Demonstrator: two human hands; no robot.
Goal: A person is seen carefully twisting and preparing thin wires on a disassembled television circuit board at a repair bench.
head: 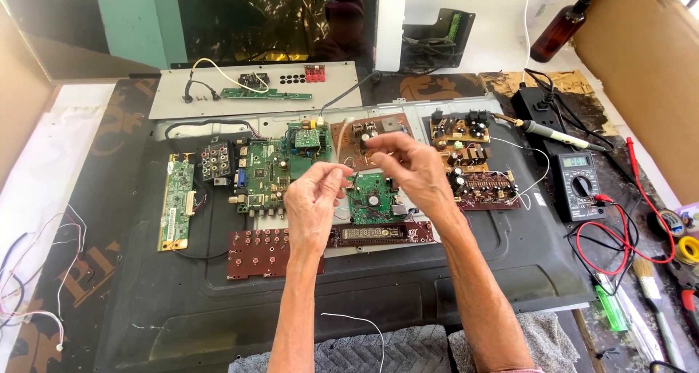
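My left hand (314, 198) and my right hand (409, 168) are raised side by side above a small green circuit board (373, 200). The fingertips of both hands are pinched together. A thin pale wire (348, 168) runs between them, hard to make out. Below the hands lie a dark display board (375, 233) and a red-brown button board (262, 251). To the left is a large green main board (263, 173). All the boards rest on a black flat-screen back panel (218, 307).
Brown power boards (466, 155) sit to the right, with a soldering iron (557, 134), a multimeter (579, 185) with red leads (641, 231), a green lighter (610, 307) and a brush (652, 286). A brown bottle (561, 27) stands behind. Loose wires (29, 286) lie at the left.
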